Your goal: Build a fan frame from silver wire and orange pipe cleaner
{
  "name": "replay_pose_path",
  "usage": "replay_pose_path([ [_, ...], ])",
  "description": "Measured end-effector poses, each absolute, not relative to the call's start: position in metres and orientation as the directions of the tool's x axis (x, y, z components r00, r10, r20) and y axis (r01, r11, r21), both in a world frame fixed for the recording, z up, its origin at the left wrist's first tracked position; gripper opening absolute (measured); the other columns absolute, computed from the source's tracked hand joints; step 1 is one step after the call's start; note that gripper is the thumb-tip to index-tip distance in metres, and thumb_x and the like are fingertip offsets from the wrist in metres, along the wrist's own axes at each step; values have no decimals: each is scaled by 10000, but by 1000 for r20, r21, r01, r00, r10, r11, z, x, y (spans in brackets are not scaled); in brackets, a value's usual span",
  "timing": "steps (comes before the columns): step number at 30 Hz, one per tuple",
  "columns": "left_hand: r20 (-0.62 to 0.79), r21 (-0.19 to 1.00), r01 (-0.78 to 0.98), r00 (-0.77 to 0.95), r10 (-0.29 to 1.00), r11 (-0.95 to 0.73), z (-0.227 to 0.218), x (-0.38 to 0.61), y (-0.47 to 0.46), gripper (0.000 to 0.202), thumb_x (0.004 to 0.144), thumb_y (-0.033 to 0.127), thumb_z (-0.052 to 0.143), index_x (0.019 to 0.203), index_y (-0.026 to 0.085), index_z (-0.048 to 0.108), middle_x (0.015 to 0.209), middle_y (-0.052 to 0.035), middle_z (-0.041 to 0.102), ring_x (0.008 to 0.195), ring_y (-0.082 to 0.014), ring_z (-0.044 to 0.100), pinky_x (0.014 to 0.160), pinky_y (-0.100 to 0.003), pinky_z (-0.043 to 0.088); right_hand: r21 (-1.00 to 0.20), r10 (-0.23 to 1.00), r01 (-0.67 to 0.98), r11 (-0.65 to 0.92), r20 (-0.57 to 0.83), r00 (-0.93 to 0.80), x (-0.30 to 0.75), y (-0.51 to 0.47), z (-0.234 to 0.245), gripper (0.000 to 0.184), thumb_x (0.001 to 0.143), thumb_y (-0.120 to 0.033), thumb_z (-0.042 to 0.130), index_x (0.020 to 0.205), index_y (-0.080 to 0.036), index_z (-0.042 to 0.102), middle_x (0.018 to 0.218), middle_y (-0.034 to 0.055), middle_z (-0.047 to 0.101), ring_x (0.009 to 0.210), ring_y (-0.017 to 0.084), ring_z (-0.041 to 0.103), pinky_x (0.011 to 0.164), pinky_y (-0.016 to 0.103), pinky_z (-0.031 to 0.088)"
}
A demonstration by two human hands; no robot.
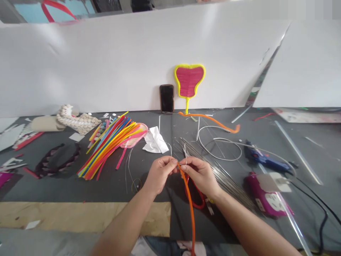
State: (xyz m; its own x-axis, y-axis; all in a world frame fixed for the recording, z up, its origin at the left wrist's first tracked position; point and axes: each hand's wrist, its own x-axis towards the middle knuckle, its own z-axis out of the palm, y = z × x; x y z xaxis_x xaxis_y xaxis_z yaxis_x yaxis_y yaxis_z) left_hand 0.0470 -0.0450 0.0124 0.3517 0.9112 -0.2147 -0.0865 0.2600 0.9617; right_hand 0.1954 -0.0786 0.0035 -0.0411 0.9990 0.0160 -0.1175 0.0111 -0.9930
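My left hand (160, 172) and my right hand (201, 174) meet over the dark table, both pinched on the top end of an orange pipe cleaner (189, 206) that hangs down toward me. A thin wire end sticks up between the fingertips. Red-handled scissors (197, 199) lie under my right wrist. A bundle of thin metal wires (226, 177) fans out to the right of my right hand.
A pile of coloured pipe cleaners (112, 145) lies at the left, crumpled white paper (154, 140) beside it. A blue glue gun (266, 161), a pink power strip (266, 197), a phone (166, 98) and a pink-and-yellow fan shape (189, 81) stand farther back and right.
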Motion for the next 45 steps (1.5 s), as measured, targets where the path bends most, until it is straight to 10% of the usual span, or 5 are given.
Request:
replay_pose_path([
  [45, -197, 960, -120, 351, 916, 253, 15, 49, -44, 253, 762, 399, 610, 743, 147, 610, 683, -15, 577, 642, -109, 504, 627, -226, 406, -954, 987, -254, -159, -146, -68, 194, -76, 5, 247, 748, -409, 646, 709, -172, 588, 620, -8, 578, 534, 95, 500, 515, 222, 406],
])
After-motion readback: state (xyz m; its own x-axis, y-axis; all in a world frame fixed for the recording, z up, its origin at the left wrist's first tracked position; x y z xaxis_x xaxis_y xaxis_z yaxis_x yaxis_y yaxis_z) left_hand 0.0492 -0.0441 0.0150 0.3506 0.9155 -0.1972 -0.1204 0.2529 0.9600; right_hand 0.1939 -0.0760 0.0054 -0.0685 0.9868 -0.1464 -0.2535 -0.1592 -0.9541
